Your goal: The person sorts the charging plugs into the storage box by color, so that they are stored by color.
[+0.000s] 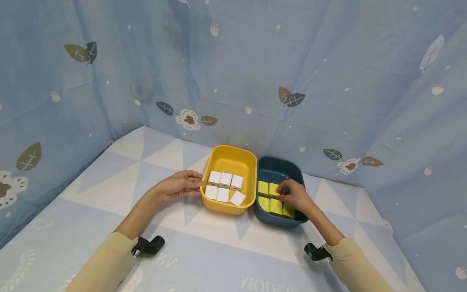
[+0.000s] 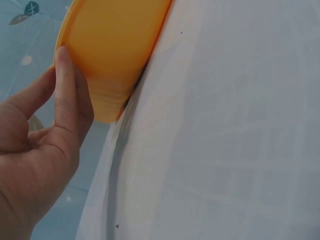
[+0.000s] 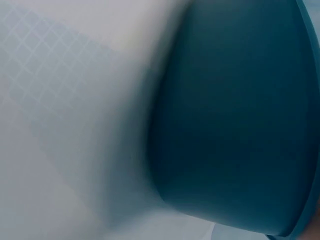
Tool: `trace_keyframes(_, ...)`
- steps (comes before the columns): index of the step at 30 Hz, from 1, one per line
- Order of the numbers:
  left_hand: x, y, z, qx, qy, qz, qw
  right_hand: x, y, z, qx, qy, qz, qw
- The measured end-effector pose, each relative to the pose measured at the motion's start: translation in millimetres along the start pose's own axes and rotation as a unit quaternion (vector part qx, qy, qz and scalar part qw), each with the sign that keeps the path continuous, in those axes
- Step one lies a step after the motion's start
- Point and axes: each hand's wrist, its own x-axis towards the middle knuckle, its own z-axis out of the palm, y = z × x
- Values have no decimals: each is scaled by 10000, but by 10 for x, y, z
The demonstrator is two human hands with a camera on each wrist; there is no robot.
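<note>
A yellow bin (image 1: 233,152) holds several white plug chargers (image 1: 225,180) in two rows, the front right one turned askew. At its left side my left hand (image 1: 178,186) holds the rim with its fingertips; in the left wrist view this hand (image 2: 45,135) meets the yellow wall (image 2: 115,45). Beside it stands a dark blue bin (image 1: 275,162) with several yellow-green chargers (image 1: 276,207). My right hand (image 1: 296,196) reaches inside, thumb and fingertips pinching a back-row yellow-green charger (image 1: 273,189). The right wrist view shows mostly the blue bin's outer wall (image 3: 230,110), not the grip.
Both bins stand side by side on a patterned cloth-covered table (image 1: 204,251). A blue printed curtain (image 1: 240,73) hangs behind and at both sides. Black wrist mounts (image 1: 147,245) sit at the cuffs of both beige sleeves (image 1: 106,259).
</note>
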Motion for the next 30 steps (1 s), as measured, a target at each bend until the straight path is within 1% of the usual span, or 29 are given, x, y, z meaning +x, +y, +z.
trace_keyframes(5,-5,5,8,13,-25,14,10000,-27,-14,-16,165,-126,-2,9998)
trace_keyframes(12,-22,15,5,3,-39,71,10000,-59,-28,-18,327,-150,-65,9993)
trace_keyframes(20,-10,13,10,52,87,52,9999,-69,-22,13,289,-62,-124,9995)
trace_keyframes(30,0,19,30,167,207,155,9995,-82,-42,17,274,14,-62,9996)
